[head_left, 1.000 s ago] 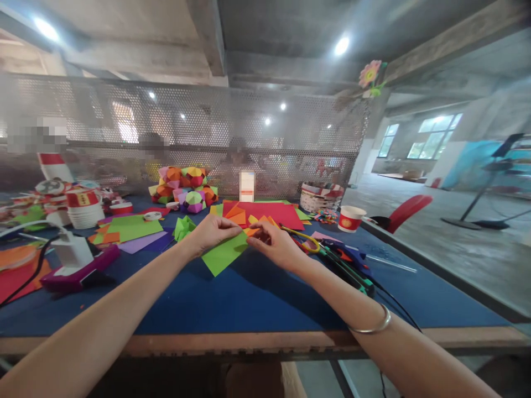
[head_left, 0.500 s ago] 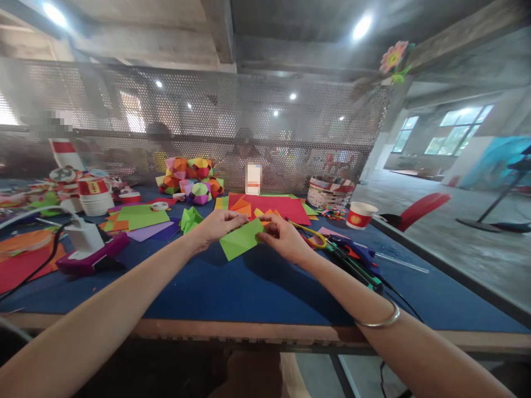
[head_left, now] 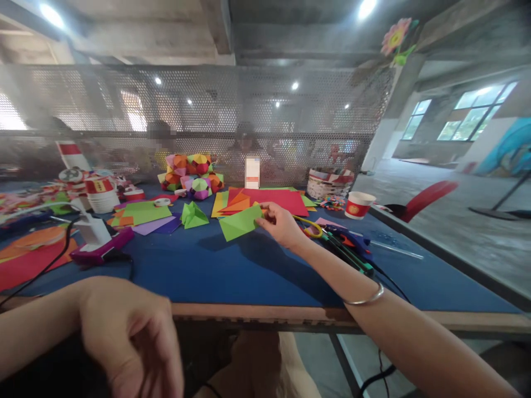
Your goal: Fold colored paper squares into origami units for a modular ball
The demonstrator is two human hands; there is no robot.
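Note:
My right hand (head_left: 281,225) pinches a folded sheet of light green paper (head_left: 240,224) by its right edge, above the blue table. Crease lines show on the paper. My left hand (head_left: 133,334) hangs in front of the table's near edge at the lower left, touching nothing I can see. Its fingers bend loosely downward, apart from the thumb. A green folded paper piece (head_left: 193,215) stands on the table left of the held sheet. Behind the sheet lies a stack of red paper (head_left: 286,200) with orange and yellow sheets.
Colourful folded paper balls (head_left: 199,188) sit at the back. A white charger (head_left: 93,229) on a purple power strip (head_left: 103,246) stands left. Right are a paper cup (head_left: 359,205), a basket (head_left: 329,182), a blue glue gun (head_left: 352,240) and a green-black tool (head_left: 348,254).
My left hand has let go of the green paper and moved down and left to the table's front. My right hand still holds the sheet in nearly the same place.

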